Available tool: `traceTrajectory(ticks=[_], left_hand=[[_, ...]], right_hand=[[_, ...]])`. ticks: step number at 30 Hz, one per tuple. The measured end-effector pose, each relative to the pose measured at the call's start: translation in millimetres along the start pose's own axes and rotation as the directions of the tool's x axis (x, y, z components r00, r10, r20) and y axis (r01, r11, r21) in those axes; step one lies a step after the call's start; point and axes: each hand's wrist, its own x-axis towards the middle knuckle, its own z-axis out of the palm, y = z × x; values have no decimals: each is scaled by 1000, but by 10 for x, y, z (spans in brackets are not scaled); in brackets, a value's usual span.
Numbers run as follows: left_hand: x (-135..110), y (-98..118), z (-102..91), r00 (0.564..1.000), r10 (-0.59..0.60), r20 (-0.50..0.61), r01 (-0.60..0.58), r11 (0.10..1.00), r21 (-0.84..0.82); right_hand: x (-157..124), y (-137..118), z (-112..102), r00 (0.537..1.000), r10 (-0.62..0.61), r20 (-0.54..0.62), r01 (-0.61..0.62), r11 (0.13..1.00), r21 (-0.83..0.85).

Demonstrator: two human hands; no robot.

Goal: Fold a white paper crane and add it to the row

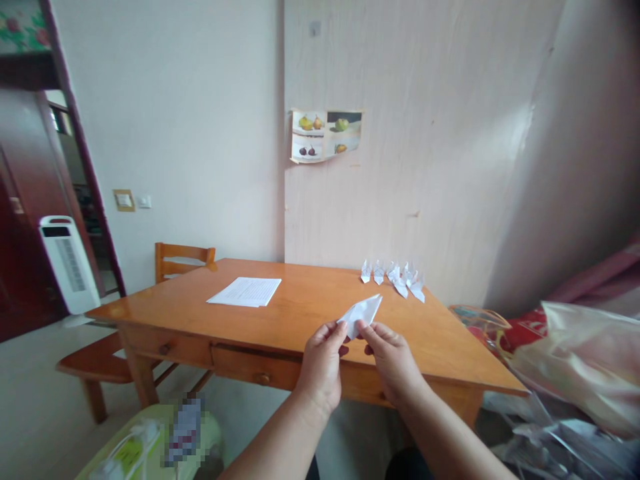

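Note:
A folded piece of white paper (364, 312), roughly diamond-shaped with a point toward the upper right, is held up over the near edge of the wooden table (310, 293). My left hand (325, 353) pinches its lower left corner between thumb and fingers. On the other side, my right hand (389, 350) grips the lower edge, thumb on top. Farther back on the tabletop stand several small folded paper figures (379, 272) with pointed tips, grouped at the right. A stack of printed paper sheets (247, 291) lies flat on the table's left half.
A wooden chair (185, 253) and a bench (95, 360) stand at the table's left. Below sits a pale green stool (210, 433) with things on it. Plastic bags (575, 367) crowd the right side. Fruit pictures (327, 137) hang on the wall behind.

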Motion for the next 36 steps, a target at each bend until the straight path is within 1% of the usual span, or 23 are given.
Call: traceTrajectory(ticks=[3, 5, 8, 12, 15, 20, 28, 32, 36], left_hand=[[-87, 48, 13, 997, -72, 18, 73, 993, -97], [-132, 82, 26, 992, -122, 41, 127, 980, -155], [-170, 124, 45, 985, -170, 38, 174, 958, -228], [-167, 154, 73, 983, -181, 16, 177, 935, -307], [-148, 161, 86, 986, -168, 3, 159, 925, -345], [-139, 151, 75, 988, -152, 37, 155, 915, -371], [-156, 133, 11, 991, -118, 56, 130, 927, -352], [-171, 132, 4, 990, -139, 34, 142, 930, -338], [-187, 125, 9, 988, -157, 6, 150, 935, -323]], right_hand=[[-101, -85, 36, 997, -74, -22, 74, 997, -26], [-134, -111, 64, 995, -94, -28, 94, 995, -17], [-136, -86, 93, 994, -112, -10, 112, 994, 13], [-105, -11, 106, 989, -144, 18, 144, 989, 28], [-103, -4, 109, 989, -147, 9, 147, 989, 6], [-128, -65, 104, 988, -138, -74, 141, 989, 35], [-157, -143, 106, 987, -132, -89, 136, 989, 52], [-133, -218, 84, 982, -153, -112, 161, 985, 66], [-107, -270, 47, 973, -164, -164, 177, 982, 66]])
